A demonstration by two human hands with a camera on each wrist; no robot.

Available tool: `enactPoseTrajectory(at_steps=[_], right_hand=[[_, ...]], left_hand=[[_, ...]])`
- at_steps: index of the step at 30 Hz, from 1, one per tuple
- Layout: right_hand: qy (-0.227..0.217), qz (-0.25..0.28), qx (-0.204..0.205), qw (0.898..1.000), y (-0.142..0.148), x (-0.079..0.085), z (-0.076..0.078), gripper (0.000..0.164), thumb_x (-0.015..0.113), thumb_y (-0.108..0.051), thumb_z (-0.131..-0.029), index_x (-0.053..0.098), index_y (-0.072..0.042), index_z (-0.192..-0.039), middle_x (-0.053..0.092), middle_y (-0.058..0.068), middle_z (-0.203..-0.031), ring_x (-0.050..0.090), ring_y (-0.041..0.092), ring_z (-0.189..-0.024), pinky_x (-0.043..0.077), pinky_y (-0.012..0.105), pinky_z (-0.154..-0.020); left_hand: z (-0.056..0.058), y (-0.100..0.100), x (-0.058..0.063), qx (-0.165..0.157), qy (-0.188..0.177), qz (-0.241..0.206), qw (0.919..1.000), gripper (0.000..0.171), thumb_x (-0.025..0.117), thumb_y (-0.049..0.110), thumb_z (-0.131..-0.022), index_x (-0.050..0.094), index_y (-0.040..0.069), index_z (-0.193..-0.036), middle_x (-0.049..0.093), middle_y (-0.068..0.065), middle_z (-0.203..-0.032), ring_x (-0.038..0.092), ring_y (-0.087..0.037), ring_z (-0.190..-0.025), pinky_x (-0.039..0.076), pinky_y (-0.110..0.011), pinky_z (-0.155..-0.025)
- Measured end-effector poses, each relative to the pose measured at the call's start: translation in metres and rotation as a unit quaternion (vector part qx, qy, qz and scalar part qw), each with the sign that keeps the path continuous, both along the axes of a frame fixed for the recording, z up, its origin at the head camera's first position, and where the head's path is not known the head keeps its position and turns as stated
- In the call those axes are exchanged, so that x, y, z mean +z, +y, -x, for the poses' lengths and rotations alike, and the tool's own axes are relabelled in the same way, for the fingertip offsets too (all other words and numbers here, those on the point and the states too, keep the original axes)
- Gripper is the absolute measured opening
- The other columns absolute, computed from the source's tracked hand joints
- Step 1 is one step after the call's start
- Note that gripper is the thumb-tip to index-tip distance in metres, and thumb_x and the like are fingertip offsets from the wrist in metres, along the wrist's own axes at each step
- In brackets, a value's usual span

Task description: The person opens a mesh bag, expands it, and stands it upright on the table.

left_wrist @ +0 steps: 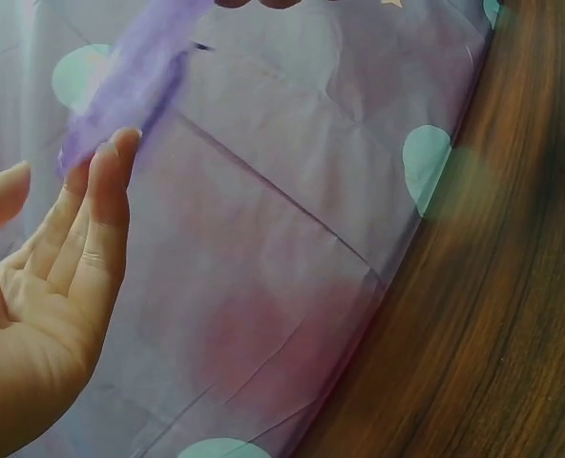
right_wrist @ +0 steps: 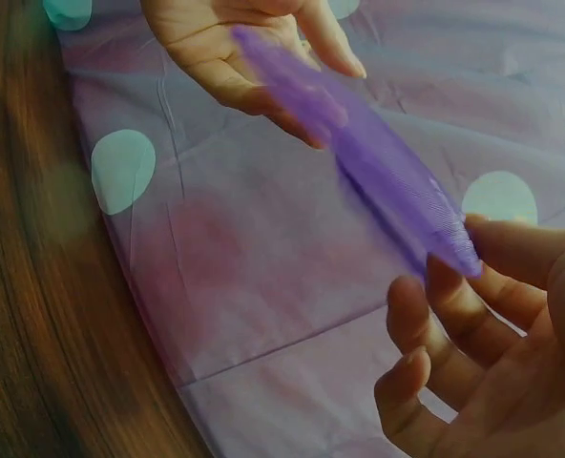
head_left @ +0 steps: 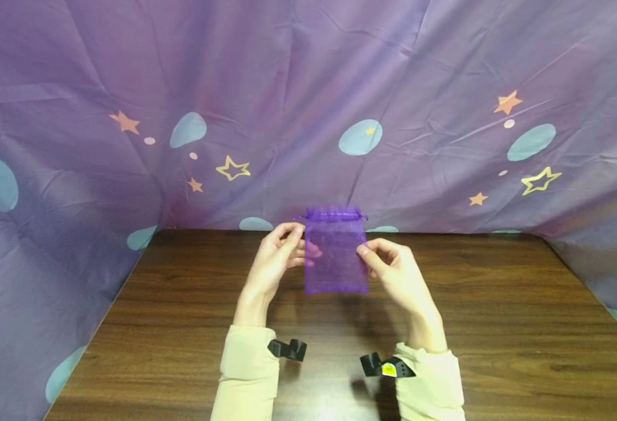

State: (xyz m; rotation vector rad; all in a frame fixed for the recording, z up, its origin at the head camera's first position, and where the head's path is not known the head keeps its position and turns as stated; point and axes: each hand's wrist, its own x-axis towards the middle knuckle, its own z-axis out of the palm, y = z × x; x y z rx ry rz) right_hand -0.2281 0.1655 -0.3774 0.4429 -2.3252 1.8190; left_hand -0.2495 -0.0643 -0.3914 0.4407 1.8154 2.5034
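A sheer purple organza drawstring pouch (head_left: 336, 269) hangs upright in front of me, its gathered top and drawstring uppermost. My right hand (head_left: 398, 272) pinches its right edge between thumb and fingers, plain in the right wrist view, where the pouch (right_wrist: 392, 186) is seen nearly edge-on. At the left edge is my left hand (head_left: 271, 260), some fingers behind the see-through fabric. In the left wrist view this hand's thumb stands apart from its nearly straight fingers (left_wrist: 106, 205), whose tips touch the pouch (left_wrist: 135, 81). The pouch looks flat.
A dark brown wood-grain table (head_left: 182, 327) spreads beneath both hands. Behind it hangs a purple cloth (head_left: 287, 88) printed with stars and pale blue ovals. Black camera mounts (head_left: 287, 349) sit on both cream sleeves (head_left: 248, 365).
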Motion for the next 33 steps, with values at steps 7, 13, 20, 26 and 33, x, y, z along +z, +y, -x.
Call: enactPoseTrajectory(at_steps=[7,13,20,26,33], right_hand=[[0.004,0.034,-0.057,0.998,0.0,0.0,0.001,0.02,0.061,-0.009,-0.096,0.064,0.01,-0.094,0.058,-0.007,-0.067,0.051,0.006,-0.059,0.044,0.022,-0.054],[-0.02,0.056,-0.062,0.996,-0.001,0.002,0.0,0.022,0.059,-0.013,-0.098,0.063,0.009,-0.096,0.057,-0.005,-0.068,0.052,0.006,-0.061,0.046,0.021,-0.055],[-0.057,-0.009,0.02,0.998,-0.002,0.004,-0.003,0.029,0.056,-0.019,-0.1,0.063,0.009,-0.098,0.061,0.008,-0.073,0.059,0.016,-0.064,0.049,0.027,-0.059],[-0.049,-0.016,0.067,0.996,-0.005,0.001,-0.002,0.029,0.06,-0.015,-0.098,0.059,0.011,-0.086,0.062,0.013,-0.071,0.061,0.021,-0.062,0.048,0.027,-0.058],[-0.052,0.045,0.011,0.998,-0.01,0.003,-0.001,0.025,0.059,-0.012,-0.098,0.057,0.006,-0.081,0.06,0.01,-0.068,0.06,0.019,-0.056,0.049,0.026,-0.054]], left_hand=[[-0.003,-0.001,0.001,-0.046,0.012,0.027,0.9985,0.026,0.056,0.007,-0.099,0.051,-0.003,-0.123,0.07,-0.017,-0.088,0.07,-0.026,-0.08,0.055,-0.043,-0.079],[-0.003,0.001,0.003,-0.054,0.035,0.03,0.9975,0.04,0.06,-0.003,-0.094,0.045,-0.001,-0.13,0.071,-0.017,-0.089,0.071,-0.025,-0.08,0.055,-0.039,-0.077],[0.0,0.001,0.003,0.016,0.032,-0.007,0.9994,0.041,0.059,-0.007,-0.093,0.044,-0.005,-0.131,0.07,-0.016,-0.087,0.071,-0.022,-0.074,0.056,-0.037,-0.075],[0.0,0.0,0.004,0.041,0.021,-0.019,0.9988,0.026,0.06,-0.004,-0.094,0.053,-0.004,-0.119,0.071,-0.013,-0.086,0.071,-0.02,-0.073,0.057,-0.033,-0.068],[-0.004,-0.003,0.004,-0.021,0.047,0.037,0.998,0.027,0.06,0.004,-0.096,0.054,-0.003,-0.121,0.068,-0.016,-0.091,0.067,-0.029,-0.078,0.055,-0.047,-0.077]])
